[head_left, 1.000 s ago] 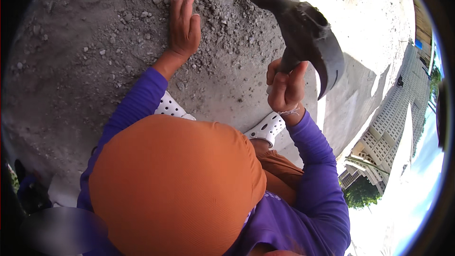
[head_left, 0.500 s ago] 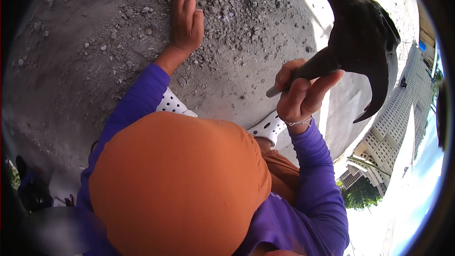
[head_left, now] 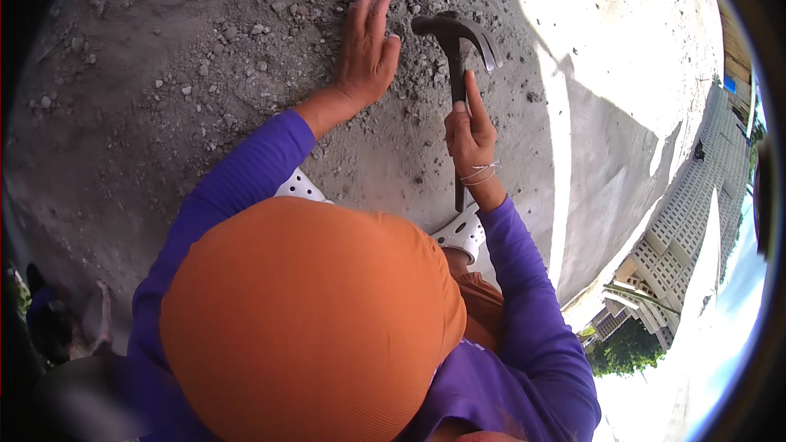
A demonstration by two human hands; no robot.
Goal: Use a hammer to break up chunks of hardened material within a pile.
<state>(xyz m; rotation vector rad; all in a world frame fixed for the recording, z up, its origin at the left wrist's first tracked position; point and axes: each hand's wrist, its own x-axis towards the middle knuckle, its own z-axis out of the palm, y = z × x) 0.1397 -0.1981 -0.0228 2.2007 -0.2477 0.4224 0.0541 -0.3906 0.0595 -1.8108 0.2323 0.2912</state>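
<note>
My right hand [head_left: 472, 133] is closed around the dark handle of a claw hammer [head_left: 456, 29], with one finger stretched up along it. The hammer head is out beyond the hand, over or against the rubble; whether it touches cannot be told. To its left, my left hand [head_left: 367, 53] holds nothing, its fingers extended and the thumb apart. That hand is over grey, broken stony ground [head_left: 270, 41], close to the hammer head; contact with the ground is unclear.
White perforated clogs [head_left: 465, 232] show below my hands. A rounded orange cloth shape [head_left: 311, 319] fills the lower middle. Sunlit ground [head_left: 622, 24] lies at right, with stacked pale hollow blocks [head_left: 696, 188] beyond. A dark, indistinct shape [head_left: 49, 319] is at lower left.
The hammer has swung down, away from the camera, to the rubble near my left hand. My right hand went with it; my left hand shifted slightly right and nearer.
</note>
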